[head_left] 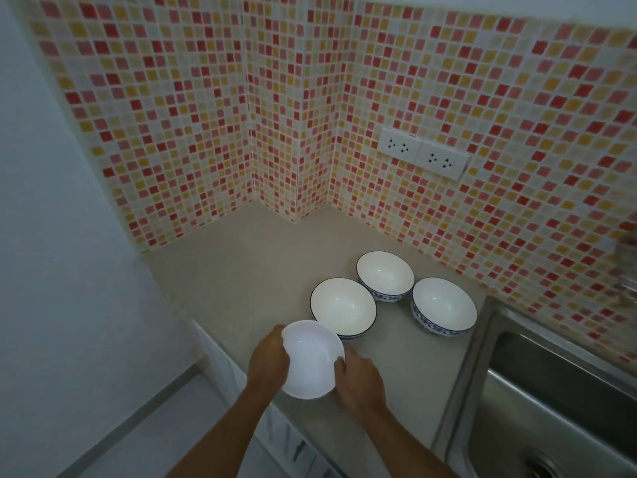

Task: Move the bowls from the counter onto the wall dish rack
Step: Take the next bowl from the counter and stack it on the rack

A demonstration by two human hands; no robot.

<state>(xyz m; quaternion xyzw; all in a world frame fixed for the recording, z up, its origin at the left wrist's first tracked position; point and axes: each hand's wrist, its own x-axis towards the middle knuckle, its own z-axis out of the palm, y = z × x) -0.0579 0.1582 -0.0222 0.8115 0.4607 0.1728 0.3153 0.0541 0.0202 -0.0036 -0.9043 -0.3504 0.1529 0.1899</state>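
**Plain bowl held in both hands, three more waiting**

The beige table (262,267) fills the centre of the frame, with a steel sink (551,391) at lower right. Three blue-rimmed bowls sit upright on it in a loose cluster: centre (343,307), behind it (385,274) and right (444,305), probably waiting their turn. Lower centre, a plain white bowl (312,360) is held by opposite sides of its rim, left hand (267,362) and right hand (358,377) curled round it, likely for a steady carry. Whether it is clear of the table is hard to tell. The wall dish rack is out of frame; the fingers under the bowl are hidden.
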